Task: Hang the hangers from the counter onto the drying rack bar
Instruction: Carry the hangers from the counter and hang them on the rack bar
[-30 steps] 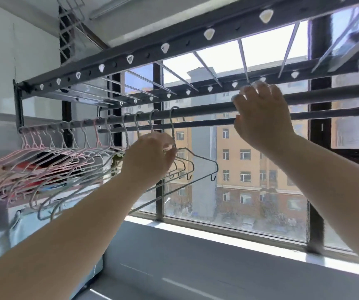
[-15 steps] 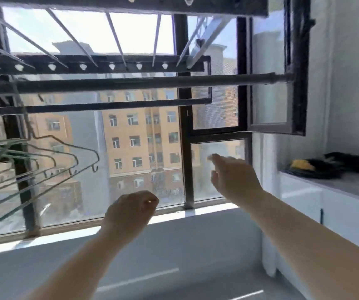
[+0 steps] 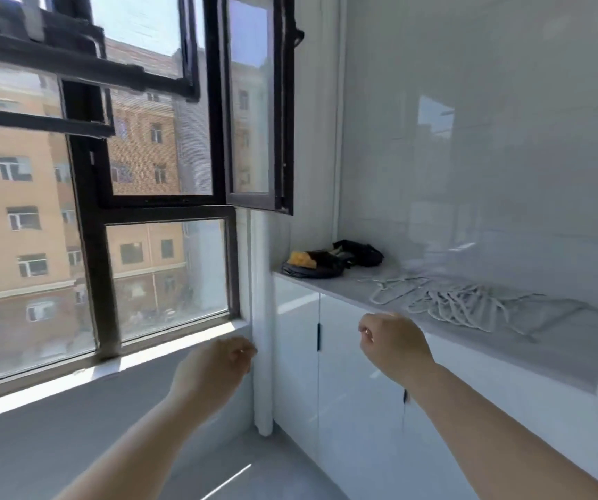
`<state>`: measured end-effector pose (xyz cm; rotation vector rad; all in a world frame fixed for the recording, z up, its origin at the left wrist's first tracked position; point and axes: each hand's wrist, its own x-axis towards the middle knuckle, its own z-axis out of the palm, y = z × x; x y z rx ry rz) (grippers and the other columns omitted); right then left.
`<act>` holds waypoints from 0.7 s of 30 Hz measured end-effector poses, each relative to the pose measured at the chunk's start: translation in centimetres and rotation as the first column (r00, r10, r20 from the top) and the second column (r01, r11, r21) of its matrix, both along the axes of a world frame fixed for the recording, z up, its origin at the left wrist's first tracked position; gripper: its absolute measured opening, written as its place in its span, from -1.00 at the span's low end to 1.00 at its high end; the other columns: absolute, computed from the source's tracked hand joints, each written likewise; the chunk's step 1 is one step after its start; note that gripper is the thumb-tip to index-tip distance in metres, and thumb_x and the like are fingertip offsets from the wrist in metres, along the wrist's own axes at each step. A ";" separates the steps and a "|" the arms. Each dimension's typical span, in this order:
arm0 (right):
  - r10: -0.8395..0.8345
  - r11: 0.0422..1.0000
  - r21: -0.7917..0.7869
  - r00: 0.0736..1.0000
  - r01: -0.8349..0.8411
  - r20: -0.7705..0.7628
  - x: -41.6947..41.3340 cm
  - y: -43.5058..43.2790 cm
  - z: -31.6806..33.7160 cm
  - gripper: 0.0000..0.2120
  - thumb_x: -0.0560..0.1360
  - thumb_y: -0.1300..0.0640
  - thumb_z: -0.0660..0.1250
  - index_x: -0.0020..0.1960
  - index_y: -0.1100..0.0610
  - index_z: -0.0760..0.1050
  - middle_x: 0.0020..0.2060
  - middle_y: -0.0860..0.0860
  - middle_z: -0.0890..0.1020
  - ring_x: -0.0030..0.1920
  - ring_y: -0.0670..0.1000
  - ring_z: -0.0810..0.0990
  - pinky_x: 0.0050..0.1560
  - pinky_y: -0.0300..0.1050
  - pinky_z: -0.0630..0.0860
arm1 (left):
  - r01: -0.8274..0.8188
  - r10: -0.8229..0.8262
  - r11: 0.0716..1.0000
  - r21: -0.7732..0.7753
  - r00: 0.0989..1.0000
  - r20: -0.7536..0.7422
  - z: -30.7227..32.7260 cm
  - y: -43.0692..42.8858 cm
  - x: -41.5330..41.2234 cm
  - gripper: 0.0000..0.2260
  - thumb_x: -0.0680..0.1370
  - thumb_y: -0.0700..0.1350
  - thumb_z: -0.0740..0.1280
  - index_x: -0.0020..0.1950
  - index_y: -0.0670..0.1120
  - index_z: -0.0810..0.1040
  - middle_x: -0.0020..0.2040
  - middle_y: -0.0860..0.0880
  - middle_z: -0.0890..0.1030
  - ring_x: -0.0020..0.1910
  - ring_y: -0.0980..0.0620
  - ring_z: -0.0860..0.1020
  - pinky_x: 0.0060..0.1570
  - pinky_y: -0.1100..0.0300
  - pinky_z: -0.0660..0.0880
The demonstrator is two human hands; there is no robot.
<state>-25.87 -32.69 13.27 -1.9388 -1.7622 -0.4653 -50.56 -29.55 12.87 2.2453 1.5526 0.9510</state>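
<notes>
nearby, hangers heaped on counter (both hands loosely curled)

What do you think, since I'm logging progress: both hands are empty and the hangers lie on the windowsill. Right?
Not quite. The hangers lie on the counter, not the windowsill, as the head view shows. The left hand and right hand are indeed empty.

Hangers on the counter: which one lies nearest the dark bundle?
The lone white hanger at the left end of the pile; the rest lie bunched farther right along the counter.
</notes>
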 end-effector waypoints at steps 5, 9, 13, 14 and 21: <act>-0.218 0.975 -0.067 0.974 0.214 -0.067 12.2 -0.9 -2.0 -0.78 0.50 0.18 0.12 0.05 0.13 0.51 0.02 0.08 0.59 0.11 0.09 0.46 -0.17 -0.19 0.27 | 0.134 -0.137 0.984 -0.117 0.990 -0.017 -3.8 2.8 12.2 -0.81 0.55 -0.09 0.18 0.03 0.04 0.57 -0.10 0.07 0.63 -0.03 0.03 0.58 -0.11 0.24 0.44; -0.343 0.935 -0.140 0.929 0.325 -0.137 19.4 -1.9 -4.4 -0.79 0.51 0.18 0.13 0.05 0.16 0.50 0.05 0.04 0.58 0.12 0.06 0.45 -0.11 -0.19 0.34 | 0.195 -0.205 0.972 -0.132 0.976 -0.072 -5.9 4.7 19.6 -0.81 0.55 -0.07 0.16 0.02 0.08 0.56 0.03 0.07 0.61 0.03 0.03 0.55 -0.05 0.23 0.45; -0.431 0.898 -0.198 0.875 0.392 -0.220 24.1 -2.3 -7.5 -0.77 0.52 0.16 0.14 0.12 0.13 0.47 0.13 0.00 0.53 0.19 0.02 0.44 0.02 -0.19 0.39 | 0.284 -0.292 0.953 -0.104 0.954 -0.073 -7.9 7.2 25.5 -0.83 0.55 -0.06 0.19 0.01 0.07 0.57 0.05 0.12 0.58 0.00 0.10 0.52 -0.10 0.31 0.35; -0.452 0.886 -0.225 0.862 0.405 -0.231 25.0 -2.2 -8.3 -0.76 0.52 0.15 0.13 0.16 0.11 0.45 0.16 -0.02 0.51 0.21 0.01 0.42 0.04 -0.20 0.38 | 0.303 -0.311 0.948 -0.104 0.947 -0.083 -8.4 7.9 26.9 -0.83 0.55 -0.06 0.18 0.02 0.07 0.56 0.07 0.13 0.56 0.01 0.11 0.51 -0.09 0.32 0.34; -0.581 0.808 -0.272 0.781 0.522 -0.228 32.2 2.3 -10.3 -0.70 0.54 0.15 0.11 0.25 0.15 0.35 0.22 0.03 0.44 0.24 0.04 0.37 0.09 -0.17 0.36 | 0.379 -0.388 0.919 -0.110 0.918 -0.084 -10.8 14.7 37.2 -0.78 0.58 -0.07 0.13 0.15 0.05 0.51 0.22 0.14 0.50 0.13 0.08 0.49 -0.03 0.31 0.33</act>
